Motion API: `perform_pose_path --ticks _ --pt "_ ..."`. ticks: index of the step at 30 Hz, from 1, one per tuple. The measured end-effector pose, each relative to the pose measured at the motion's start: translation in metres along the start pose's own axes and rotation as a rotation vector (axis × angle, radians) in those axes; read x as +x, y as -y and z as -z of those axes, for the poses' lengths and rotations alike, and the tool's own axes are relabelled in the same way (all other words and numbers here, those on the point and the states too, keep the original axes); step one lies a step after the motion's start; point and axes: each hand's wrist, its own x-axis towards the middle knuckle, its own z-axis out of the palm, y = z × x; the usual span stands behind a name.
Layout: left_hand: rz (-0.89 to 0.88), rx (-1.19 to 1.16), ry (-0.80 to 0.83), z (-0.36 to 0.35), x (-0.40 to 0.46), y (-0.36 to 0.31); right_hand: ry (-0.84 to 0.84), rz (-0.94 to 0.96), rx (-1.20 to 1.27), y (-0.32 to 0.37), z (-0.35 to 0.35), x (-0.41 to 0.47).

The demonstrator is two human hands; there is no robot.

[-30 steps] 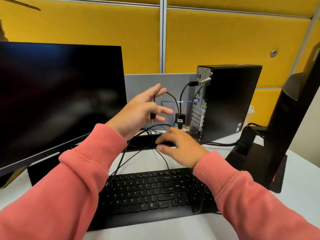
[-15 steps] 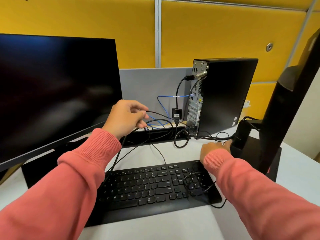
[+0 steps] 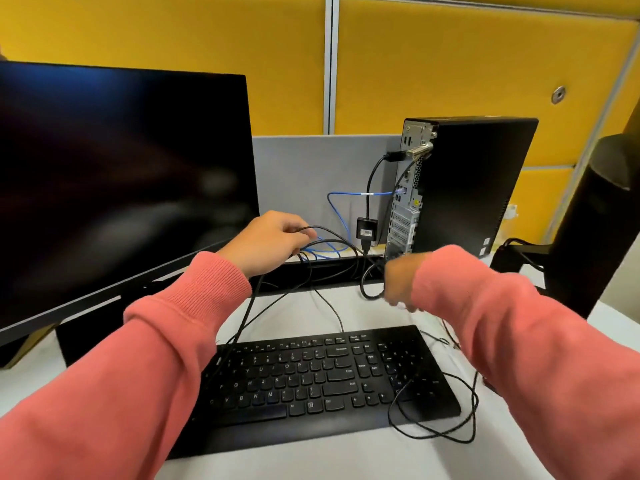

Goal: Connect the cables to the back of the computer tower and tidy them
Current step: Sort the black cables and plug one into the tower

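Right hand (image 3: 401,282), blurred, grip undeterminable, has swung back to frame centre; left hand (image 3: 273,245) still clutches black cables (image 3: 332,237). Tidying continues.

The single head-worn view looks forward and down from close above the keyboard (image 3: 322,379) toward the computer tower (image 3: 467,188).

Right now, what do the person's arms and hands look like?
Both arms wear long salmon-pink sleeves with ribbed knit cuffs at the wrists. The left hand and the right hand are bare: no gloves, rings or watch visible. The right hand is motion-blurred.
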Motion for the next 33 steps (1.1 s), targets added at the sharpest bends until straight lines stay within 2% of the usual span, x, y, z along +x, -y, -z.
perform_pose_path --ticks 2,3,6,8,11,13,16,19,21,23,25,30,33 --pt "-0.033 -0.013 -0.035 -0.001 0.002 -0.004 -0.054 0.024 0.294 0.011 0.020 -0.006" --pt "-0.052 -0.028 -0.049 -0.001 0.003 -0.006 -0.144 0.045 0.414 0.014 0.028 -0.008" --pt "-0.095 -0.042 -0.073 0.000 0.003 -0.013 -0.475 0.124 0.547 0.011 0.043 -0.005" --pt "-0.156 0.027 -0.090 -0.003 0.005 -0.016 -0.605 0.219 0.705 0.016 0.046 -0.006" --pt "-0.261 0.163 -0.095 -0.008 0.007 -0.021 -0.568 0.368 0.879 0.028 0.041 -0.007" --pt "-0.313 0.171 -0.110 -0.008 0.006 -0.024 -0.530 0.428 0.900 0.032 0.033 -0.006" --pt "-0.332 0.069 -0.112 -0.005 0.002 -0.023 -0.635 0.448 0.849 0.025 0.022 -0.005" --pt "-0.132 -0.263 -0.164 -0.005 0.002 -0.016 -0.832 0.445 0.955 0.011 0.018 -0.009" --pt "0.003 -0.531 -0.144 -0.010 -0.001 -0.020 -0.887 0.473 1.032 0.007 0.015 -0.013" --pt "0.062 -0.693 -0.052 -0.020 -0.004 -0.031 -0.880 0.490 1.032 0.009 0.009 -0.014" --pt "0.053 -0.751 -0.008 -0.030 -0.005 -0.042 -0.818 0.521 1.025 0.015 0.002 -0.013" --pt "-0.091 -0.805 -0.111 -0.039 0.002 -0.054 -0.596 0.547 1.044 0.013 -0.018 -0.007" --pt "-0.175 -0.755 -0.197 -0.029 0.012 -0.048 -0.487 0.419 0.924 0.007 -0.034 0.006"
